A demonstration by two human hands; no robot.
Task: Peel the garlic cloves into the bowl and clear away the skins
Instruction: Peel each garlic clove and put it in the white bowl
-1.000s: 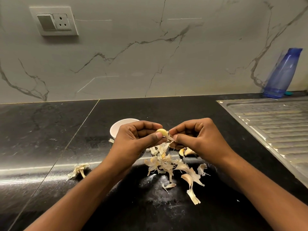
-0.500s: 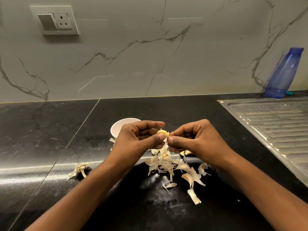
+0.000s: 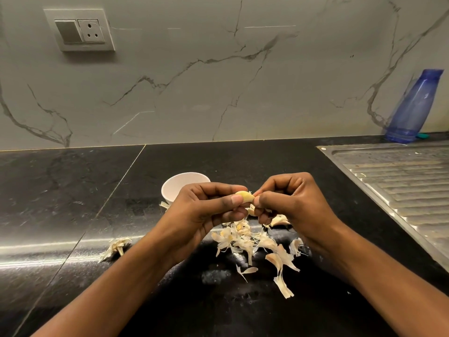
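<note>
Fingers (image 3: 234,199) of the left hand (image 3: 201,211) pinch a smooth, curved, pale yellow clove (image 3: 245,196) above the worktop (image 3: 73,190); the right hand (image 3: 294,203) pinches its tip. It looks nearly bare. Dropping it into the white bowl (image 3: 175,188) just behind and clearing the papery, curled skins (image 3: 243,239) off the glossy black surface remain.

The counter (image 3: 60,203) is glossy black stone, skins (image 3: 243,239) dry and papery; bowl (image 3: 179,186) smooth and white; draining board (image 3: 401,181) ribbed, dull metal; bottle (image 3: 413,105) see-through blue plastic; wall (image 3: 218,93) veined marble, soft sheen.
</note>
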